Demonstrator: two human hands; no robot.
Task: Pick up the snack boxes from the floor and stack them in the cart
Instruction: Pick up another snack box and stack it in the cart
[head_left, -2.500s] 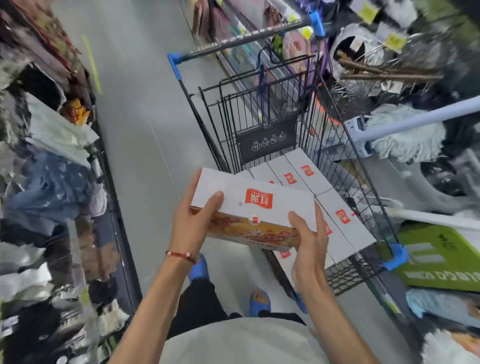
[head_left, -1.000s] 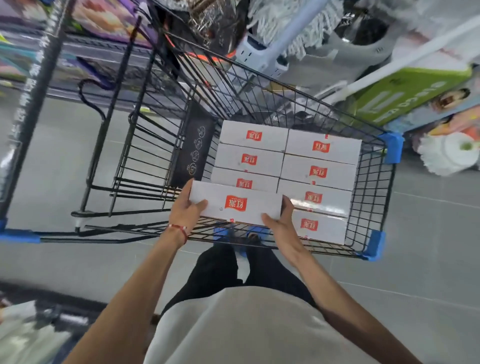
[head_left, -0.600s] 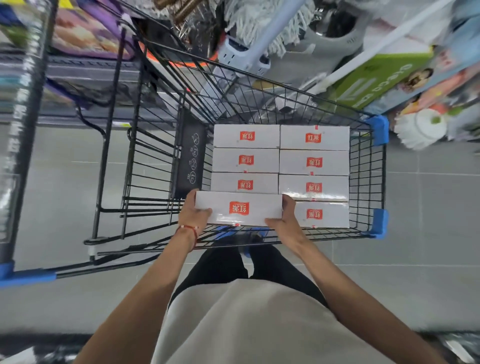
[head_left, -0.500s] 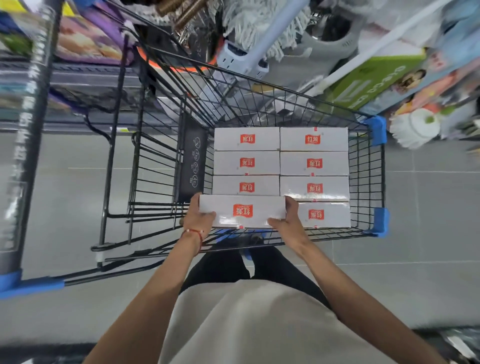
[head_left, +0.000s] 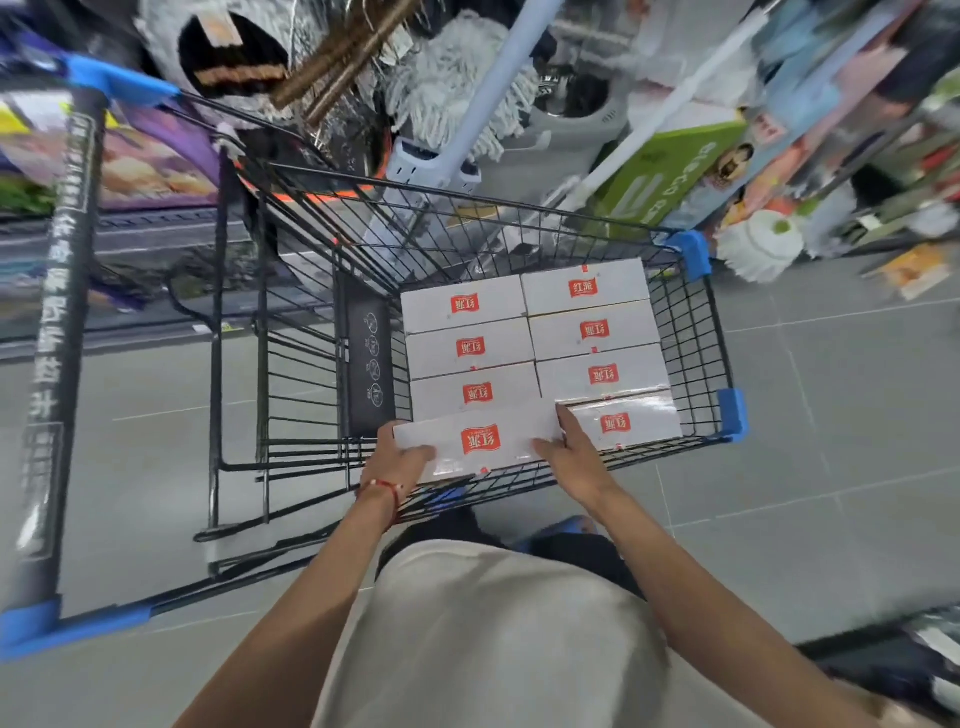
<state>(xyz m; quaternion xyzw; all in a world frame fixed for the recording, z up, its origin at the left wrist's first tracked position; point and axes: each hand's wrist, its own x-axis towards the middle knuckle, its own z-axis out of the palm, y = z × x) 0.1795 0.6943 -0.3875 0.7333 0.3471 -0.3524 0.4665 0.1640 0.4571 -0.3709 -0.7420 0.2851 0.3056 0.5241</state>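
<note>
A white snack box (head_left: 480, 441) with a red label sits at the near left corner of the black wire cart (head_left: 691, 332). My left hand (head_left: 397, 462) holds its left end, thumb on top. My right hand (head_left: 569, 457) holds its right end, fingers over the top edge. Several matching white boxes (head_left: 524, 338) lie in two neat rows across the cart's basket, beyond and to the right of the held box.
The cart's handle bar (head_left: 57, 332) with blue ends runs down the left. Mops (head_left: 457, 88), a green carton (head_left: 670, 176) and other goods crowd the shelves beyond the cart. Grey tiled floor (head_left: 831, 415) surrounds it. My legs stand just below the basket.
The box has gone from held above the cart's side to lowered into the near left gap of the basket. My view has shifted to look down into the cart.
</note>
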